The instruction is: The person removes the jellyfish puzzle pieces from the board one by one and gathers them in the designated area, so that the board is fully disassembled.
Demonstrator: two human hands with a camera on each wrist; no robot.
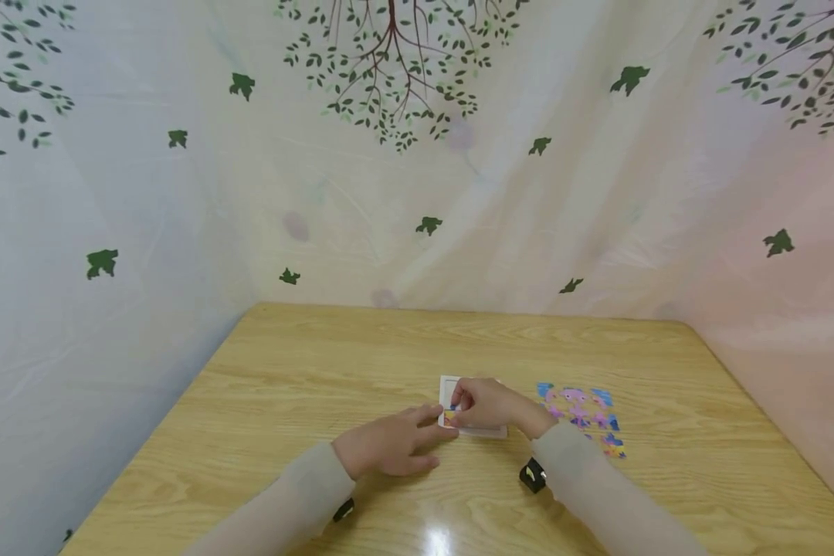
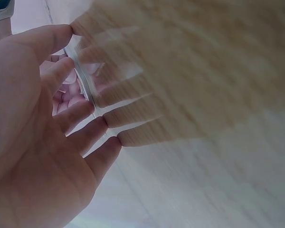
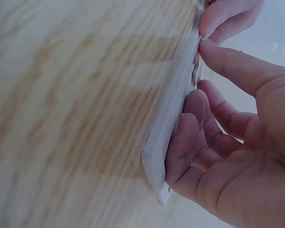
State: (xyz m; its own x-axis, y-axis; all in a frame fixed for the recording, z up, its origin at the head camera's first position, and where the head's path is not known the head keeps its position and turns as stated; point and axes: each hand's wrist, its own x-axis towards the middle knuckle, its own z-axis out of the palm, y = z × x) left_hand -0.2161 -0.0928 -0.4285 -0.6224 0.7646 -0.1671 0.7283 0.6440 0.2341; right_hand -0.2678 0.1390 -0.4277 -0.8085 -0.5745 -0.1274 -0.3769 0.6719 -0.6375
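A thin white puzzle tray [image 1: 488, 433] lies on the wooden table, partly hidden under my right hand [image 1: 492, 403]. At the tray's left side, the right thumb and curled index finger pinch a small colourful puzzle piece [image 1: 449, 418] low over the board. In the right wrist view, the piece [image 3: 195, 73] shows between them, while the other fingers rest along the tray's white edge [image 3: 154, 164]. My left hand [image 1: 394, 445] lies palm down with its fingers extended, fingertips at the tray's lower left corner. The left wrist view shows those fingers [image 2: 102, 159] touching the shiny tabletop.
To the right of the tray, several puzzle pieces [image 1: 577, 401] lie together in a purple and blue picture, partly behind the right sleeve [image 1: 573, 455]. Small black devices [image 1: 532, 475] sit under the wrists. A leaf-patterned curtain [image 1: 361, 255] surrounds the table [image 1: 306, 363].
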